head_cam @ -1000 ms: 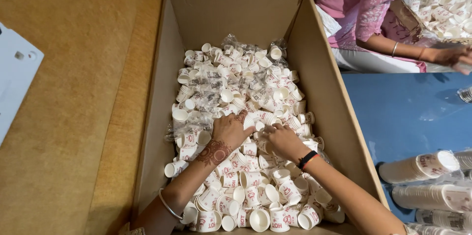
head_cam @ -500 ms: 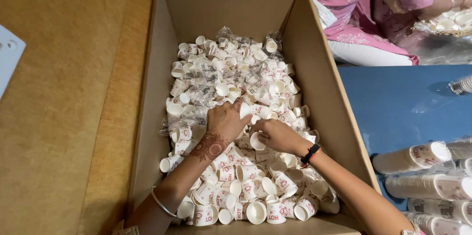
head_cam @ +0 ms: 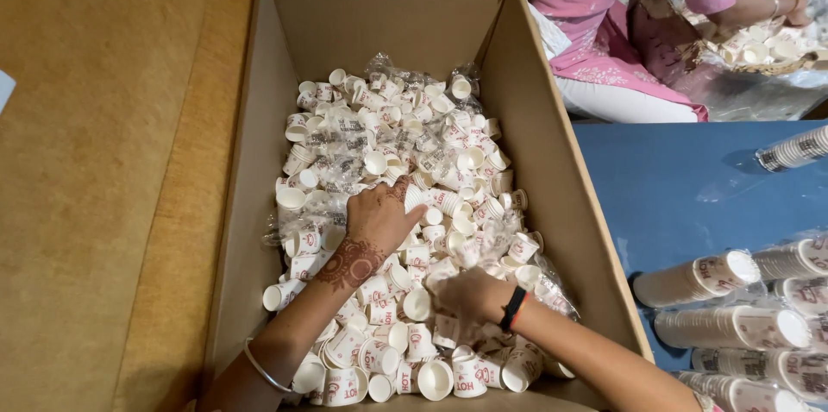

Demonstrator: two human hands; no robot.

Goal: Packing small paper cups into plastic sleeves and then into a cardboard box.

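Both hands are digging in the cardboard box (head_cam: 259,205) of loose paper cups (head_cam: 388,144): the left hand (head_cam: 379,220) is lying flat, fingers spread, while the right hand (head_cam: 466,298) is curling around cups (its grip is blurred, so I cannot tell).

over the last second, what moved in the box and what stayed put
The right hand drew back toward the near end of the box and looks closed among the small paper cups. The left hand stayed spread flat on the pile. The person in pink remains beside the box, and the sleeved cup stacks lie unmoved.
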